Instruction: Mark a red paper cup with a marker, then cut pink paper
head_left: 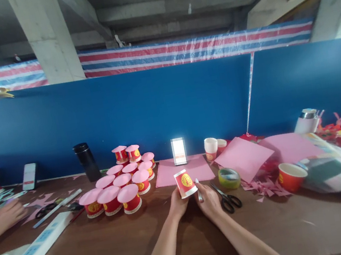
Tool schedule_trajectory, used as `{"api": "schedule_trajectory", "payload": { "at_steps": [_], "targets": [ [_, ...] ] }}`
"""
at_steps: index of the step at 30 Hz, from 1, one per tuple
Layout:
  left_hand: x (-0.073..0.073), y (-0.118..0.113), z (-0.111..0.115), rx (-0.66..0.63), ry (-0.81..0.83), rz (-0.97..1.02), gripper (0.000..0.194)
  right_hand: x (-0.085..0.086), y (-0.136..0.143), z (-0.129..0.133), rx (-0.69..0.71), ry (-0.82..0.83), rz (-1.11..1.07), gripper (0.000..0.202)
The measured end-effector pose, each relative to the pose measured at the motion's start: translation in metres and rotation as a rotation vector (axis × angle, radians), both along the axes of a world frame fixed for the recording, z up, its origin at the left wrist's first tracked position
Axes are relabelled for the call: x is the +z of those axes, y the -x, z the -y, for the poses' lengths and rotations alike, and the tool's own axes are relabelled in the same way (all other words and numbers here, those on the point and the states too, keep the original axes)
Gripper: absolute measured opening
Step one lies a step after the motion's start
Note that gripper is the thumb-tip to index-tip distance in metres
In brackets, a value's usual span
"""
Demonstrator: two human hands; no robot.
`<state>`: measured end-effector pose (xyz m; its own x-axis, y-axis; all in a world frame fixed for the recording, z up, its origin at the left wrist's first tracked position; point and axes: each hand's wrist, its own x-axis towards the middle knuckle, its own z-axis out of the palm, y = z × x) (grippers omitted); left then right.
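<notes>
My left hand [178,205] is closed around a red and white paper cup [186,182] with a yellow emblem, held slightly tilted above the table. Close beside it, my right hand [209,202] grips a slim white pen-like stick [198,189], its tip pointing up; the exact kind is unclear. Behind the cup lie pink paper sheets [165,173]. Black-handled scissors [228,201] rest just right of my right hand, near a roll of green tape [229,178]. To the left stand several red paper cups with pink paper tops [127,194].
A black bottle [87,162] and a white power strip [37,252] are on the left, where another person's hand [6,215] works. On the right are pink scraps [268,187], an open cup [292,177] and a plastic bag [332,165]. A blue partition [169,101] backs the table.
</notes>
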<state>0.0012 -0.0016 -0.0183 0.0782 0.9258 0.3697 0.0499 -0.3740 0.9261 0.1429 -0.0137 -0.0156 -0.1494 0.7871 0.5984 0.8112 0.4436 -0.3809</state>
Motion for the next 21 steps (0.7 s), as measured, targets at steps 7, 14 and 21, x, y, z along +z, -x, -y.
{"api": "schedule_trajectory", "payload": {
  "at_steps": [7, 14, 21],
  "targets": [
    [0.0034, -0.0001, 0.0021, -0.007, -0.009, 0.025, 0.032, 0.0012, 0.0007, 0.0015, -0.006, 0.022, 0.036, 0.03],
    [0.0059, -0.0025, 0.0051, -0.002, 0.003, 0.058, 0.037, -0.0019, -0.0013, -0.0008, -0.015, 0.052, 0.071, 0.036],
    [0.0072, -0.003, 0.0054, -0.009, -0.015, 0.097, 0.03, 0.0003, 0.0001, 0.0, -0.042, 0.072, 0.112, 0.036]
  ]
}}
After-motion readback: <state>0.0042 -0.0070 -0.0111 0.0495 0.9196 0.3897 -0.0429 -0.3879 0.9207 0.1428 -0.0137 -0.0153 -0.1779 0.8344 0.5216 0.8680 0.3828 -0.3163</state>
